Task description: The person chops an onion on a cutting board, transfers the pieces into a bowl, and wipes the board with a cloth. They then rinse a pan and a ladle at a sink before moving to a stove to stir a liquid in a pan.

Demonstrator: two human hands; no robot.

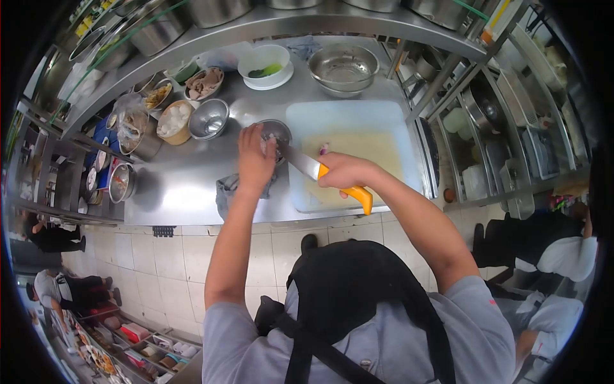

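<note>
My right hand (347, 173) is wrapped round the yellow handle of a knife (305, 161). The blade points left, its tip over a small metal bowl (279, 131). My left hand (257, 157) is at the left side of that bowl, fingers bent over its rim beside chopped pinkish pieces (272, 139); whether it grips any of them is unclear. Under the knife and my right hand lies a white cutting board (307, 118), with a small purple piece (323, 148) on it. A grey cloth (228, 195) lies partly beneath my left forearm.
Behind stand an empty metal bowl (208, 119), a container of white food (174, 121), a white bowl with green food (263, 61) and a large metal bowl (343, 67). A metal shelf (281, 24) spans the back. Other people are at both sides.
</note>
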